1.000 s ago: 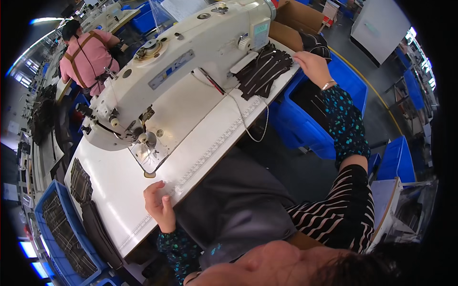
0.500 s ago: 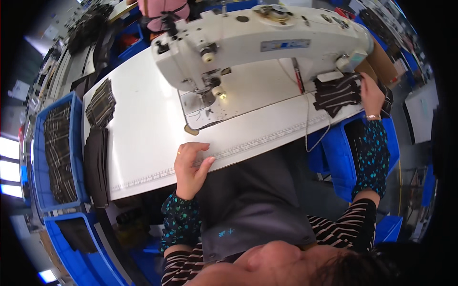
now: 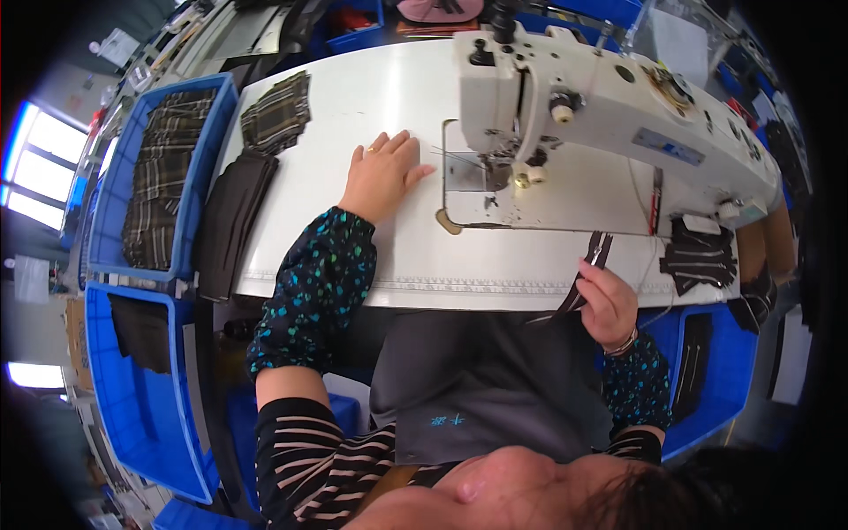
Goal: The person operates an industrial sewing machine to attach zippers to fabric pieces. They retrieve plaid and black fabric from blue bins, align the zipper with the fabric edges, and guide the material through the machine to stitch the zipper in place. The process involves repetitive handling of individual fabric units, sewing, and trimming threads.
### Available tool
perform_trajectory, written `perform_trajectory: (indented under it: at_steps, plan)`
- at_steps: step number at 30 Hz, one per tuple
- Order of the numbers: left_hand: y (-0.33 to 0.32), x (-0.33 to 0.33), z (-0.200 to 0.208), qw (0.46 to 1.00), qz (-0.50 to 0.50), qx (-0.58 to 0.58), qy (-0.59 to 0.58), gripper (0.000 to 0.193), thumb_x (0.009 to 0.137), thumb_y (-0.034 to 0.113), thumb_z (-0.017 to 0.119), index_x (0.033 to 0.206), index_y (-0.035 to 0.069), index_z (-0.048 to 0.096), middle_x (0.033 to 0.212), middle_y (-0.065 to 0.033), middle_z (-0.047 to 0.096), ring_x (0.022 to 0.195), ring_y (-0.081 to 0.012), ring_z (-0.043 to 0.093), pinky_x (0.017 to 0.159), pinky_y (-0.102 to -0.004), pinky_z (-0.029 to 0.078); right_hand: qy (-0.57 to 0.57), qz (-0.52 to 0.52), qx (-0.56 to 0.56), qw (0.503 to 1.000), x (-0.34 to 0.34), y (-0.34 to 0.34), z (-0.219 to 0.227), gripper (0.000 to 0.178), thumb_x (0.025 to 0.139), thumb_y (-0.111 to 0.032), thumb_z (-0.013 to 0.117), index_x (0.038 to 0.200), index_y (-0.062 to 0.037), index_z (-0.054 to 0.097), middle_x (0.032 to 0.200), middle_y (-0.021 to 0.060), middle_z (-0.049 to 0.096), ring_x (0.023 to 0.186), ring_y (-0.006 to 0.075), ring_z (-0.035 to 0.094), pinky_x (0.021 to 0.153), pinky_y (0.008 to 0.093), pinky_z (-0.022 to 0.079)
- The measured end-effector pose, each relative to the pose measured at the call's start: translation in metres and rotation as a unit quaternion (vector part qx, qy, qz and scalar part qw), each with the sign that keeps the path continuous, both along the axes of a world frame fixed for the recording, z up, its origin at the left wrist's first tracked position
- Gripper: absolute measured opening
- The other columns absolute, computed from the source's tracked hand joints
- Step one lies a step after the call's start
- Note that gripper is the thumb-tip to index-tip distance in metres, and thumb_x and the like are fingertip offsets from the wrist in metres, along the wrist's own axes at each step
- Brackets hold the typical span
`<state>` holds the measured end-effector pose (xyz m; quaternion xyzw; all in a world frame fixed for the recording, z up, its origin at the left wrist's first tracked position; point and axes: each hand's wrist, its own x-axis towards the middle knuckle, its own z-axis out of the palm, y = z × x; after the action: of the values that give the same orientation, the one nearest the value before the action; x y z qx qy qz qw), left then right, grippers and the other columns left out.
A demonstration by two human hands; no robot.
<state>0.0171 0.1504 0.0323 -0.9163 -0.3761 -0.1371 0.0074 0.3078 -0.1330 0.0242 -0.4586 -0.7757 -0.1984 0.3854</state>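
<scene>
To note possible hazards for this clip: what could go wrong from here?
The zipper in the right grip trails its lower end at the front edge of the white table, so it might catch or twist there. The zipper pile lies near that edge; a bump could knock pieces off. The left grip rests open beside the needle plate, so fingers could be close if the machine ran.

Oversleeves [image 3: 314, 278]: dark with teal spots
Shirt [image 3: 305, 442]: black, pale stripes
Apron [image 3: 508, 375]: dark grey, small blue marking [image 3: 446, 420]
Left hand [image 3: 382, 181]: thin gold-coloured ring [image 3: 372, 149]
Right hand [image 3: 609, 306]: metallic bracelet [image 3: 624, 344] at wrist
</scene>
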Motion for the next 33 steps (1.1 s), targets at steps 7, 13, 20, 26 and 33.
perform_trajectory:
  at_steps: [7,13,20,26,33]
  plan:
    - [0.112,-0.084,0.010,0.973,0.159,0.124,-0.116,0.023,0.101,0.025,0.063,0.104,0.008,0.078,0.107,-0.0133,0.076,0.102,-0.0372,0.070,0.088,-0.0479,0.057,0.029,-0.045,-0.079,0.995,-0.037,0.018,-0.015,0.020,0.077,0.008,0.071,0.097,0.0034,0.071,0.114,0.0179,0.072,0.091,0.0344,0.073,0.074,0.0397,0.063]
    - [0.199,-0.132,0.005,0.915,0.401,0.041,0.008,0.031,0.091,0.033,0.069,0.108,0.009,0.079,0.113,-0.0164,0.077,0.109,-0.0350,0.072,0.095,-0.0460,0.057,0.047,-0.061,-0.117,0.990,-0.038,0.017,-0.016,0.032,0.074,0.006,0.063,0.105,0.0052,0.072,0.116,0.0178,0.071,0.096,0.0351,0.072,0.078,0.0415,0.062]
    - [0.210,-0.120,0.017,0.904,0.426,-0.008,0.040,0.034,0.085,0.028,0.071,0.108,0.005,0.080,0.112,-0.0190,0.078,0.108,-0.0369,0.074,0.095,-0.0469,0.059,0.051,-0.060,-0.141,0.987,-0.035,0.014,-0.017,0.041,0.072,0.004,0.062,0.112,0.0067,0.072,0.121,0.0185,0.071,0.101,0.0371,0.071,0.084,0.0433,0.061]
    - [0.205,-0.112,0.023,0.905,0.424,0.005,0.039,0.037,0.083,0.028,0.071,0.107,0.002,0.079,0.114,-0.0209,0.077,0.109,-0.0378,0.074,0.096,-0.0476,0.059,0.048,-0.068,-0.138,0.987,-0.035,0.015,-0.016,0.039,0.073,0.003,0.062,0.110,0.0060,0.073,0.119,0.0182,0.071,0.101,0.0371,0.071,0.085,0.0430,0.061]
    - [0.212,-0.138,0.031,0.888,0.426,0.115,-0.133,0.029,0.091,0.029,0.069,0.099,0.003,0.077,0.094,-0.0186,0.078,0.093,-0.0357,0.077,0.083,-0.0475,0.061,0.041,-0.085,-0.121,0.988,-0.040,0.021,-0.006,0.029,0.075,0.000,0.063,0.103,0.0044,0.072,0.120,0.0188,0.071,0.111,0.0384,0.069,0.095,0.0501,0.057]
